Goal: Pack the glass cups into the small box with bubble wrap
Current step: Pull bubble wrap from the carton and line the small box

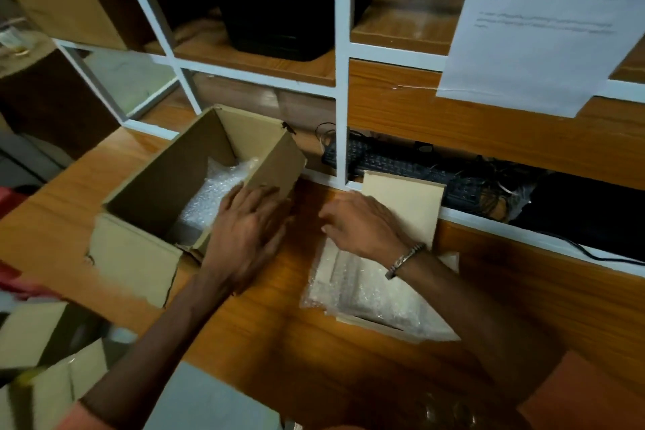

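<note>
An open cardboard box stands on the wooden desk, its flaps spread, with bubble wrap lying inside. My left hand lies flat with spread fingers against the box's right flap, near its lower corner. My right hand, a metal bracelet on its wrist, hovers with relaxed fingers over a second, smaller box whose flap stands up behind the hand. More bubble wrap lies in and around this smaller box. No glass cup is clearly visible.
A white-framed shelf unit rises behind the desk, holding a black keyboard with cables and a dark bag. A printed sheet hangs at upper right. More cardboard boxes sit at lower left, below the desk edge.
</note>
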Motion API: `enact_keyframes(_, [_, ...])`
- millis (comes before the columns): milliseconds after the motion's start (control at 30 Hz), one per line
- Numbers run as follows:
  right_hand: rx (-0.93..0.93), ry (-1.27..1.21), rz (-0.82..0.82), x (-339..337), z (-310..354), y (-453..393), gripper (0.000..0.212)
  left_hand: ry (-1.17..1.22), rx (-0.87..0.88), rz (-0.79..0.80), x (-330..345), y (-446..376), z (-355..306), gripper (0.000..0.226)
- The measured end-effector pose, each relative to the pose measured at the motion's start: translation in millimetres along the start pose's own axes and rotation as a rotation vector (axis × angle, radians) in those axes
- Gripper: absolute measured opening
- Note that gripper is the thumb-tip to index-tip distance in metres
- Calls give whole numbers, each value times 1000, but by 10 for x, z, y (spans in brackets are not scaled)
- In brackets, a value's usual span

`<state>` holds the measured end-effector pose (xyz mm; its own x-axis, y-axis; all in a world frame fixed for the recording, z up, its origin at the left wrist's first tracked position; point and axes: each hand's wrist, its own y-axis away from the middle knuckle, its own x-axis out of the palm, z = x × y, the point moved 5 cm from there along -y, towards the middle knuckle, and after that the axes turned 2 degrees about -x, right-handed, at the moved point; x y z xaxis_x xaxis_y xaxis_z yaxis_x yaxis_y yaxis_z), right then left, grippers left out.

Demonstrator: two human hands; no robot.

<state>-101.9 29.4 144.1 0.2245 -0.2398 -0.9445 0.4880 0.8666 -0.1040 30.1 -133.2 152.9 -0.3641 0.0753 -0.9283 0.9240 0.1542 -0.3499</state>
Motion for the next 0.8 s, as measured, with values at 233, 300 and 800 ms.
enact_keyframes(233, [-220, -39, -48, -218, 975, -1039, 26, -79, -450, -22, -526, 440, 1417, 56])
enact_keyframes(300, [-246, -31, -40, -174, 1215, -1337, 27, -76, -506, 2, -537, 599, 1648, 61])
enact_keyframes(800, [-34, 345, 449, 879, 1378, -2662, 5, -79, -505, -35, -239, 739, 1917, 62])
